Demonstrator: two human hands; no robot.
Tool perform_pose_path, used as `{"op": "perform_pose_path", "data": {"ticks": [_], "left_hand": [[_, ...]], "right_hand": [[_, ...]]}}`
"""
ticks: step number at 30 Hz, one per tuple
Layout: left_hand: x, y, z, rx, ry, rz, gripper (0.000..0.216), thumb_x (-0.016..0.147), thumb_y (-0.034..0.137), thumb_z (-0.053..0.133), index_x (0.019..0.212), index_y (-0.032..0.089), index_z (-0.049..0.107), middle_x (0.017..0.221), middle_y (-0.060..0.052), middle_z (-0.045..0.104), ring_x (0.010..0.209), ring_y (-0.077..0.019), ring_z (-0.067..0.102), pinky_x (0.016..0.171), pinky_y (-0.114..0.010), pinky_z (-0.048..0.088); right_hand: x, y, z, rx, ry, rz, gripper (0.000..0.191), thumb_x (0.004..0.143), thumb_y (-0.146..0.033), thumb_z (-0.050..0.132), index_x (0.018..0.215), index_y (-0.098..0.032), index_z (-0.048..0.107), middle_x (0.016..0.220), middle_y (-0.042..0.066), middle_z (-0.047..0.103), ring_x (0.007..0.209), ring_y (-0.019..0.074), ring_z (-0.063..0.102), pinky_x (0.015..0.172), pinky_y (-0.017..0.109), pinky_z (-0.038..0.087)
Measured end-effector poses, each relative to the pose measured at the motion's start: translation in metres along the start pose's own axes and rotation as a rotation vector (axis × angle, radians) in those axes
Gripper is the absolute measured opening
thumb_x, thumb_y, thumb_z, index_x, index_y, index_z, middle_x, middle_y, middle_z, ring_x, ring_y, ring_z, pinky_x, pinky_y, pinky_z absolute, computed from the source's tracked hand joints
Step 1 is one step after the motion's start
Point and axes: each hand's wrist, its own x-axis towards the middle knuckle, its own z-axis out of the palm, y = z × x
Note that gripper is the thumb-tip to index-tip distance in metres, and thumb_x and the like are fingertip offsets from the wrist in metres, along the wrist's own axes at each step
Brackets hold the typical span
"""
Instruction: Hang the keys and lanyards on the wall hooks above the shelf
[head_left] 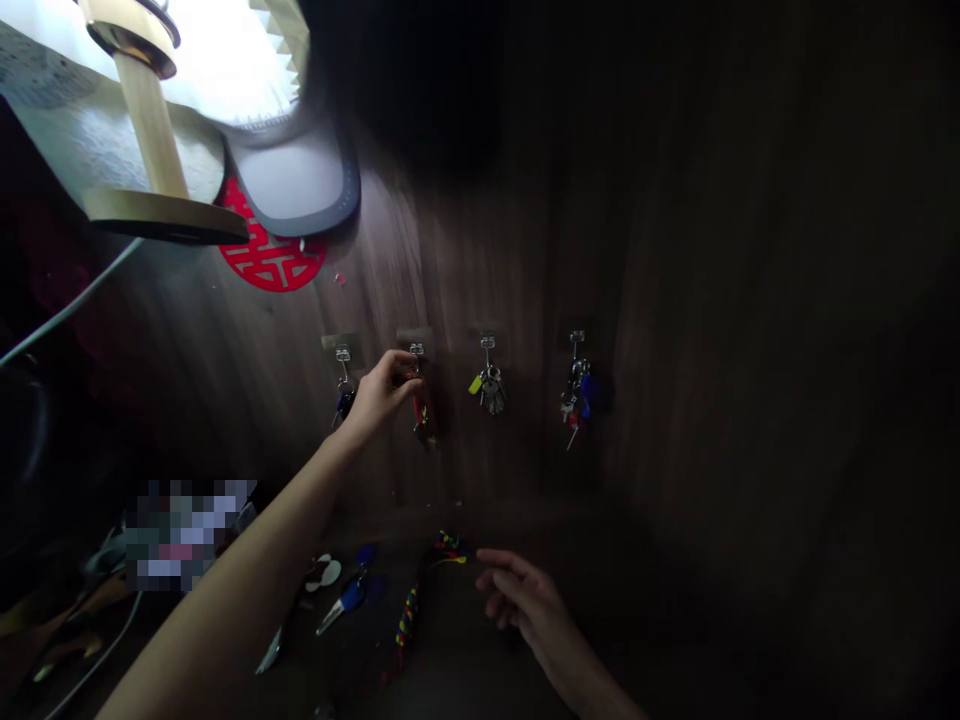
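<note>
My left hand [384, 392] reaches up to the dark wooden wall and pinches a red key bunch [422, 410] hanging on the second hook [416, 350] from the left. My right hand [517, 592] hovers low over a dim surface, fingers loosely spread and empty, close to a multicoloured braided cord [409, 612]. A blue-tagged key [345, 598] and a small round tag [324, 572] lie beside the cord. Other hooks hold key bunches: a small dark one [343, 400] at the left, a yellow-tagged one [489, 388], and a blue and red one [577, 398].
A lit lamp [154, 110] with a wooden stem stands at the upper left, beside a red paper cut-out [271, 258] on the wall. Cables and dim clutter [67, 610] fill the lower left. The right half of the view is dark wooden panelling.
</note>
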Motion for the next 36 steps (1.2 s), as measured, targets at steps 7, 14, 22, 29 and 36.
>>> {"op": "perform_pose_path", "data": {"ticks": [7, 14, 22, 29, 36], "left_hand": [[0.025, -0.001, -0.009, 0.229, 0.014, 0.111, 0.048, 0.071, 0.019, 0.066, 0.114, 0.025, 0.046, 0.079, 0.003, 0.065, 0.075, -0.0152, 0.063, 0.074, -0.026, 0.045], [0.028, -0.012, -0.009, 0.231, 0.016, 0.117, 0.055, 0.068, 0.019, 0.068, 0.118, 0.024, 0.043, 0.081, 0.002, 0.062, 0.068, -0.0133, 0.061, 0.071, -0.025, 0.047], [0.008, -0.027, 0.0, 0.252, 0.008, 0.143, 0.058, 0.07, 0.016, 0.065, 0.122, 0.027, 0.042, 0.089, 0.002, 0.063, 0.076, -0.0139, 0.062, 0.076, -0.026, 0.047], [-0.028, -0.044, 0.013, 0.168, 0.001, 0.078, 0.07, 0.071, 0.019, 0.065, 0.132, 0.024, 0.029, 0.089, 0.0, 0.061, 0.072, -0.0135, 0.062, 0.073, -0.027, 0.049], [-0.069, -0.065, 0.013, 0.138, -0.028, -0.002, 0.074, 0.076, 0.023, 0.061, 0.139, 0.026, 0.02, 0.092, -0.001, 0.063, 0.068, -0.0133, 0.062, 0.071, -0.028, 0.048]], "right_hand": [[0.002, -0.002, 0.002, -0.017, -0.001, 0.022, 0.042, 0.061, -0.049, 0.073, 0.088, -0.017, 0.068, 0.071, 0.004, 0.066, 0.05, 0.0101, 0.053, 0.045, 0.021, 0.031], [0.006, 0.003, 0.0, -0.01, -0.037, 0.002, 0.041, 0.06, -0.05, 0.073, 0.083, -0.016, 0.068, 0.068, 0.004, 0.066, 0.047, 0.0093, 0.053, 0.044, 0.02, 0.03], [0.003, 0.0, 0.001, -0.046, -0.04, 0.009, 0.036, 0.064, -0.047, 0.071, 0.082, -0.016, 0.067, 0.069, 0.004, 0.066, 0.049, 0.0097, 0.053, 0.046, 0.021, 0.031], [0.001, 0.001, -0.001, -0.083, -0.038, -0.004, 0.034, 0.067, -0.047, 0.068, 0.084, -0.017, 0.067, 0.072, 0.004, 0.066, 0.052, 0.0098, 0.054, 0.047, 0.021, 0.032], [0.0, 0.003, -0.001, -0.106, -0.031, -0.011, 0.034, 0.069, -0.046, 0.068, 0.086, -0.017, 0.068, 0.072, 0.004, 0.065, 0.053, 0.01, 0.054, 0.047, 0.021, 0.033]]}}
